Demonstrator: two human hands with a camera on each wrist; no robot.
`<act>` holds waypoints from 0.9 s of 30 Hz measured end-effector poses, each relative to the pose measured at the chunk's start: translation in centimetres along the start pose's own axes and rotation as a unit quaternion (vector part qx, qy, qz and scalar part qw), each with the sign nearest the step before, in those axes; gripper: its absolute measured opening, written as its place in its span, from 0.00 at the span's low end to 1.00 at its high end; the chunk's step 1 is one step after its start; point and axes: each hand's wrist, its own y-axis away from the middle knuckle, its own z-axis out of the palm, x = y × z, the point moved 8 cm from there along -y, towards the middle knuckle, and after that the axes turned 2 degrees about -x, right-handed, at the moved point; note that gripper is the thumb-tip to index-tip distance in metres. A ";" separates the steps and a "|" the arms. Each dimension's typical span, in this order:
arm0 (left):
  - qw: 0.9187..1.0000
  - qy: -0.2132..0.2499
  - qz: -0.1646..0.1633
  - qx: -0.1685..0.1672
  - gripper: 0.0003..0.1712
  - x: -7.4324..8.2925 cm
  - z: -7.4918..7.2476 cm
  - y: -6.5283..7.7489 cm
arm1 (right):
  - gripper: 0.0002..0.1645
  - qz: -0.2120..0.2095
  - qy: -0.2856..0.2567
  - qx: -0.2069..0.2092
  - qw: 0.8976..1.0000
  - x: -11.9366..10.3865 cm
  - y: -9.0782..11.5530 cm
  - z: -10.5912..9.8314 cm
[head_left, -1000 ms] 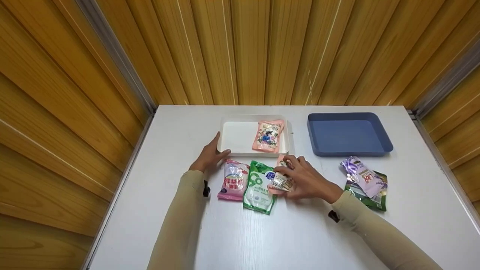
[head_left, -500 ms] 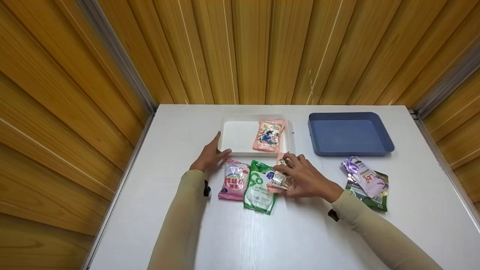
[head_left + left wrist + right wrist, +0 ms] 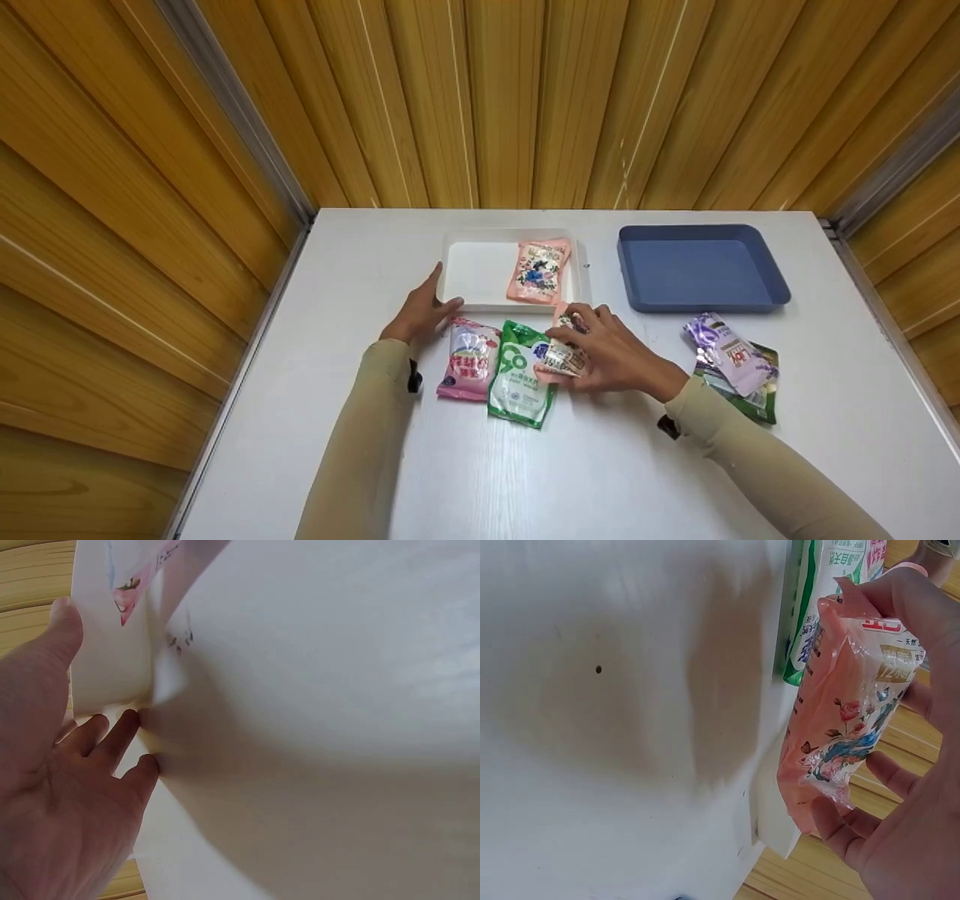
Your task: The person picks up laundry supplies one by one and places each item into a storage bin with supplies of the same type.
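In the head view, the left hand, grip spread, touches the white tray; the right hand has its grip clamped on a pink packet beside a green packet. Left wrist: fingers meet the tray's wall. Right wrist: fingers hold the packet.

The held packet is salmon pink, its pale front patterned with red roses, blue print and a gold label. The tray packet has pink edges and blue and pink florals on white. Of the bags, one is pink, one green and white. The pouch is lilac; the packet under it dark green. The white tray, blue tray, white table and beige sleeves are plain; the walls yellow-brown, wood-grained.
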 end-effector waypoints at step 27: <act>1.000 -0.004 0.006 -0.001 0.57 0.1 0.0 -0.1 | 0.50 -0.017 0.032 0.008 0.999 -0.3 -2.0 -2.8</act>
